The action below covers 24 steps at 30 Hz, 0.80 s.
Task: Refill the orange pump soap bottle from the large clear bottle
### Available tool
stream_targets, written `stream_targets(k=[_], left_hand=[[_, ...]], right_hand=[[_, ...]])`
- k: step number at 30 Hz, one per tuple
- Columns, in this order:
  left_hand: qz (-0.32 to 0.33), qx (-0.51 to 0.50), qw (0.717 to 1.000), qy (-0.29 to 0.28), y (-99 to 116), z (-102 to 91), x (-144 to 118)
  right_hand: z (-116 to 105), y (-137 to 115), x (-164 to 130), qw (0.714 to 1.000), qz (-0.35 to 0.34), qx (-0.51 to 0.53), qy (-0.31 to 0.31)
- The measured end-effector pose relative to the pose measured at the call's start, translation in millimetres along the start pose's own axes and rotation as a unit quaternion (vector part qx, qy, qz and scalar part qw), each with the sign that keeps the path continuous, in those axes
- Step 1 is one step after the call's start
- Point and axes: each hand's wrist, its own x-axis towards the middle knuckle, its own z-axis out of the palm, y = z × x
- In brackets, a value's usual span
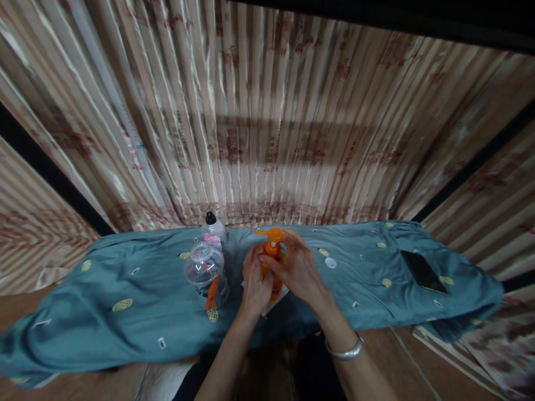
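An orange pump bottle stands near the middle of the cloth-covered table, its spout pointing left. Wrapped round the bottle's left side is my left hand, fingers closed on it. My right hand, with a silver bangle at the wrist, is closed about the bottle's upper right side, near the pump head. The lower part of the bottle is partly hidden by both hands. A white paper or cloth lies beneath it. To the left is a clear plastic jar with an orange strip on its side.
Behind the jar stands a clear bottle with a black cap. A white round disc lies right of my hands, and a black phone farther right. The blue-green cloth is wrinkled. Curtains hang behind and at both sides.
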Motion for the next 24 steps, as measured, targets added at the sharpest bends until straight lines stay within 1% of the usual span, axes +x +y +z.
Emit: stream_targets(k=[3,4,5,6,7,10,11,12,14,17,18,19,20,23,24], left_hand=[[0.003,0.014,1.000,-0.001,-0.1,0.8,-1.7],[0.002,0.019,1.000,0.000,-0.3,1.4,-2.4],[0.002,0.024,1.000,0.002,-0.7,2.0,-3.2],[0.001,0.029,1.000,0.003,-1.2,2.8,-3.9],[0.002,0.033,0.999,0.004,-1.7,3.5,-4.5],[0.012,0.038,0.999,0.004,-3.0,4.6,-5.7],[0.015,0.038,0.999,0.003,-3.2,4.6,-5.9],[0.019,0.039,0.999,0.003,-3.1,4.2,-6.0],[0.024,0.040,0.999,0.002,-2.5,3.2,-6.3],[0.026,0.045,0.999,0.000,-2.2,1.8,-6.7],[0.025,0.047,0.999,0.000,-2.6,1.6,-6.7],[0.024,0.048,0.999,-0.001,-3.2,1.6,-6.8],[0.023,0.049,0.999,-0.001,-4.1,1.6,-6.9],[0.021,0.049,0.999,-0.001,-6.9,2.1,-7.2],[0.021,0.049,0.999,-0.002,-7.4,2.1,-7.3]], right_hand=[[-13.8,1.9,3.0,0.993,-0.045,0.070,-0.081],[-15.6,2.4,3.5,0.990,-0.053,0.088,-0.095],[-15.1,2.6,3.4,0.989,-0.054,0.096,-0.096],[-12.4,2.7,2.8,0.991,-0.047,0.091,-0.082],[-7.8,2.6,1.6,0.995,-0.034,0.076,-0.054],[7.6,2.3,-2.3,0.999,0.013,0.016,0.048],[10.3,2.5,-3.1,0.998,0.023,0.006,0.063],[10.9,3.1,-3.3,0.998,0.026,0.007,0.063],[6.4,5.0,-2.7,0.999,0.013,0.036,0.020],[-3.4,8.7,-0.9,0.991,-0.029,0.108,-0.072],[-4.2,9.3,-0.9,0.989,-0.036,0.120,-0.084],[-3.0,9.5,-1.2,0.989,-0.035,0.119,-0.080],[-0.2,9.0,-2.0,0.992,-0.025,0.105,-0.060],[11.0,5.6,-5.3,0.998,0.022,0.035,0.042],[12.9,4.4,-6.0,0.997,0.033,0.022,0.060]])
